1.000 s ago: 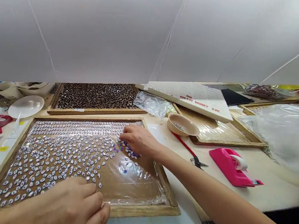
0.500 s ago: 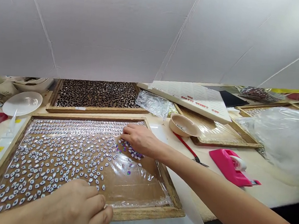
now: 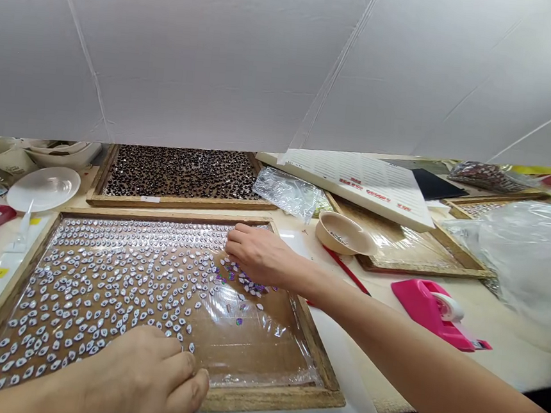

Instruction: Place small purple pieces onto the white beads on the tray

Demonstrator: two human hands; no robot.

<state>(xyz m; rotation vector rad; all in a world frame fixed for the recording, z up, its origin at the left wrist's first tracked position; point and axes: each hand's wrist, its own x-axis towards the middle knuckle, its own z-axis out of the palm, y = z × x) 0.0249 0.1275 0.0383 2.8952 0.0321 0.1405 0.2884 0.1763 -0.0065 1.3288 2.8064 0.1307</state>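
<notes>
A wooden-framed tray (image 3: pixel 282 397) covered in clear film lies in front of me, tilted away to the left. Rows of small white eye-shaped pieces (image 3: pixel 119 276) with dark centres stick to its surface, neat along the far edge and looser nearer me. My right hand (image 3: pixel 259 254) reaches over the far right part, fingers bent together and tips down by the end of the rows; what they pinch is hidden. Under its palm lies a small heap of loose pieces (image 3: pixel 252 287), some purple and green. My left hand (image 3: pixel 150 372) is curled over the near edge, its fingertips hidden.
Behind stands another framed tray (image 3: pixel 179 203) full of dark pieces. To the right are a beige bowl (image 3: pixel 345 233), a white flat box (image 3: pixel 377 193), a pink tape dispenser (image 3: pixel 423 306) and a plastic bag (image 3: pixel 532 254). A white plate (image 3: pixel 44 189) sits left. A white panel (image 3: pixel 196 58) hangs overhead.
The view has shifted slightly, so the things at right appear a little farther right. Both hands keep nearly the same places on the tray, and the right forearm now covers the red-handled tool's tip.
</notes>
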